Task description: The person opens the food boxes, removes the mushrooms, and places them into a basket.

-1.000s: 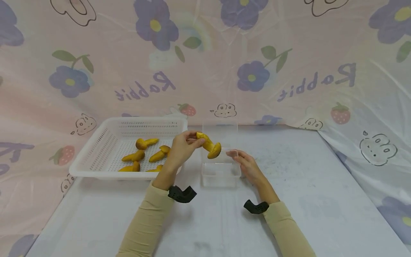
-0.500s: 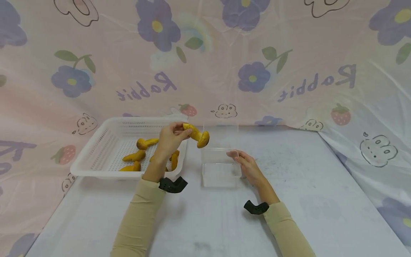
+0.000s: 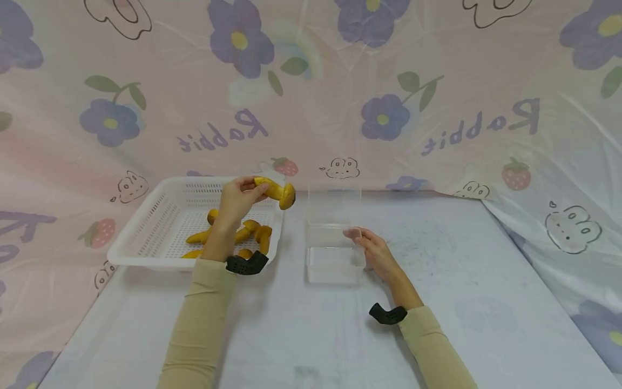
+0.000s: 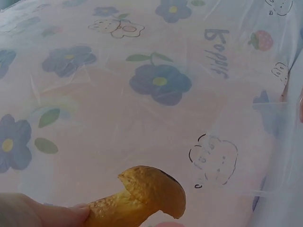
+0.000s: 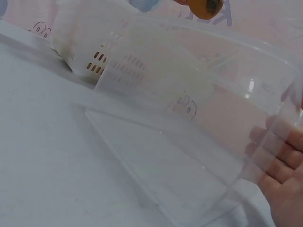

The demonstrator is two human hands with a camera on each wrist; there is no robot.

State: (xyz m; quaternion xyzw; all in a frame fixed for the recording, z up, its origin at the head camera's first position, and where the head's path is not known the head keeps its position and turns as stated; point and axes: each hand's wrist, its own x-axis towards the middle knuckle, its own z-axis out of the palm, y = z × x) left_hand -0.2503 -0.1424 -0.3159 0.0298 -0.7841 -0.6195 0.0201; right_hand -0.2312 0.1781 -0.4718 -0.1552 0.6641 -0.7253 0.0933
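Note:
My left hand (image 3: 237,202) pinches a yellow mushroom (image 3: 275,190) by its stem, raised over the right back part of a white slotted basket (image 3: 146,260). In the left wrist view the brown-yellow mushroom cap (image 4: 154,189) points right, with a thumb on the stem. Several similar mushrooms (image 3: 262,237) lie in the basket, some partly hidden by my left arm. My right hand (image 3: 378,254) grips the right side of a clear plastic box (image 3: 335,266). Through its transparent wall, the right wrist view shows the fingers (image 5: 279,146) bent against the side.
The box's clear lid (image 3: 335,204) stands raised behind it. All of this rests on a white-covered table (image 3: 466,302). A printed curtain (image 3: 311,97) with flowers and rabbits hangs along the back and sides.
My left hand has carried the mushroom left and up, away from above the clear box to over the basket's right edge. The right hand and the box stay put.

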